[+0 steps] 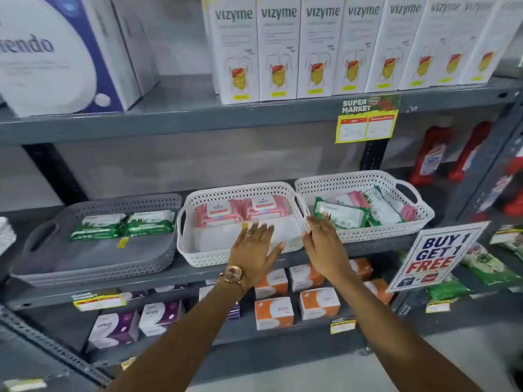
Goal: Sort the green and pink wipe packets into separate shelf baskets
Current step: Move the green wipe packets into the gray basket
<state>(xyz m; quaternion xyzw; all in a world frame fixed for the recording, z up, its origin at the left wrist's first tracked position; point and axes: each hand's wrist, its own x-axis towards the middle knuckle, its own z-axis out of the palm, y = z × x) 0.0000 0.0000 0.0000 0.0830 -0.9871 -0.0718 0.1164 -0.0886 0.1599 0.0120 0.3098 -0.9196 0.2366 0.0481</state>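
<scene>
Three baskets stand on the middle shelf. The grey basket on the left holds two green packets. The middle white basket holds two pink packets at its back. The right white basket holds a mix of green packets and pink packets. My left hand, with a watch on its wrist, hovers open over the front of the middle basket. My right hand reaches to the right basket's near left corner, fingers spread, fingertips touching the nearest green packet; it holds nothing.
White Vizyme boxes line the upper shelf, with a yellow price tag on its edge. A "Buy 1 Get 1 Free" sign hangs right of the baskets. Orange and purple boxes fill the lower shelf. Red bottles stand at right.
</scene>
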